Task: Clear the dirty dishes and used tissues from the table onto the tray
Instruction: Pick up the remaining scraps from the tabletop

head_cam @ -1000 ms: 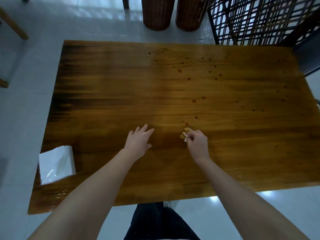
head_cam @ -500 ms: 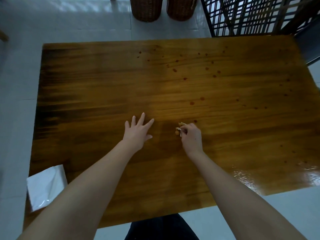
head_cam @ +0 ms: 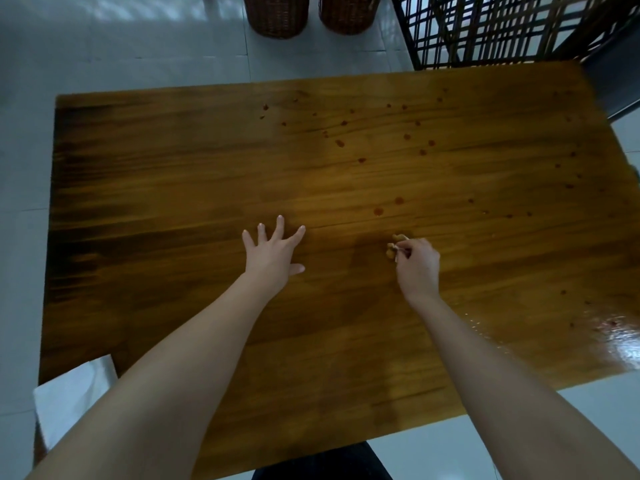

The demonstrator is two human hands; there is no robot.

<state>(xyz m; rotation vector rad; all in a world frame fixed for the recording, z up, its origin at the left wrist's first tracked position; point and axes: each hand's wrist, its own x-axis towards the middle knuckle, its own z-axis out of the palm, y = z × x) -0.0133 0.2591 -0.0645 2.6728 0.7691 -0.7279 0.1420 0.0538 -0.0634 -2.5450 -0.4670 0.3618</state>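
Stain-spotted wooden table point(head_cam: 173, 174) over pale tiled floor point(head_cam: 121, 39)

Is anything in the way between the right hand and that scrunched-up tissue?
No, nothing. The right hand is pinching the tissue right at the table. The left hand lies flat, off to the side. No tray is in view, so the way there cannot be judged.

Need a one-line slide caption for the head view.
Right hand pinches a stained tissue wad on the spotted wooden table; left hand spread open.
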